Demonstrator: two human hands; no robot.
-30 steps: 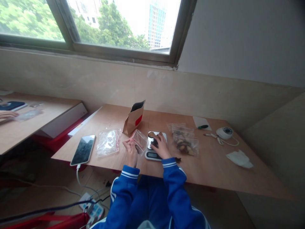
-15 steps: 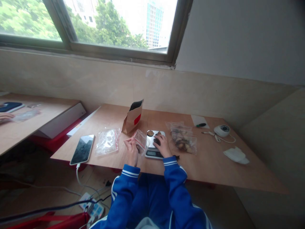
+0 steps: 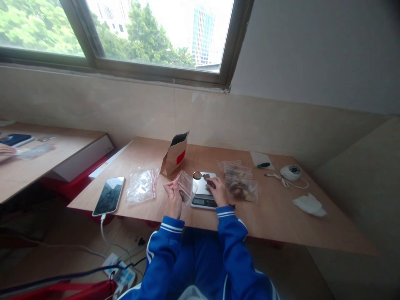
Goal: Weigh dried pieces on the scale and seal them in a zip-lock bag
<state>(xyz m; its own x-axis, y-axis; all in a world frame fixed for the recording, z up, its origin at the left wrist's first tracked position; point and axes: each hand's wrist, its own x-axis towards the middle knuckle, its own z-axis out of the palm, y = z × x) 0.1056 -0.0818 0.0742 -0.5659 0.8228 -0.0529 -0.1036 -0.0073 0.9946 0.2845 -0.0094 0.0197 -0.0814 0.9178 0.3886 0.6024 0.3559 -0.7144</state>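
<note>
Table [image 3: 281,216]; left hand [image 3: 173,196] pinching bag [image 3: 185,185]

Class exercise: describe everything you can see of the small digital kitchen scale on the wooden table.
The small digital kitchen scale is a flat rectangular device with a silvery, shiny weighing plate and a dark display strip along its near edge; the digits are too small to read. It lies flat on the light brown wooden table, near the front edge. A small round brownish piece sits at the plate's far left corner. The right hand rests over its right side, pinching a small dark piece.
</note>
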